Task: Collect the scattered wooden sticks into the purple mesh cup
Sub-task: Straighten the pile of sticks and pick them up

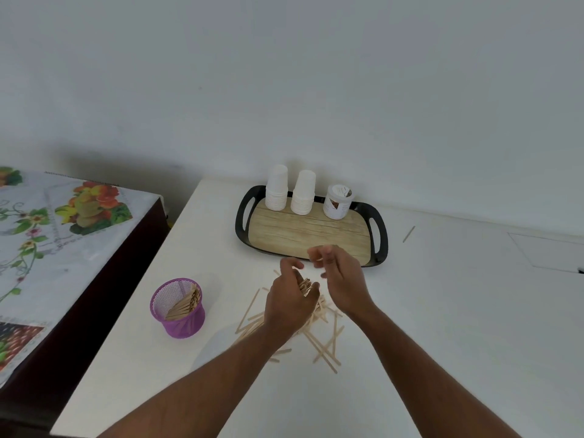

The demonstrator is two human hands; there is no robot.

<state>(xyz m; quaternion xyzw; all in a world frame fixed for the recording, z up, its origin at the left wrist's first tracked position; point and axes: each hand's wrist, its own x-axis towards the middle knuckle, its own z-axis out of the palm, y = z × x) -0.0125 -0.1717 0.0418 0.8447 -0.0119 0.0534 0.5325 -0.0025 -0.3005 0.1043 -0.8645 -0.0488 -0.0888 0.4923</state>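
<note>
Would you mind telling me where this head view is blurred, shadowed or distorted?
Head view: the right hand is motion-blurred at its fingertips; the left hand, gripping a bundle of sticks, is sharper. Soft, even light, with a dark shadow on the wall behind the flowered table. Wide-angle bending curves the white table edge. No glare.

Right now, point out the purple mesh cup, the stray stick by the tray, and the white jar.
purple mesh cup (185, 325), head view, front wall.
stray stick (409, 234), head view, mid-length.
white jar (337, 207), head view, its label side.
</note>
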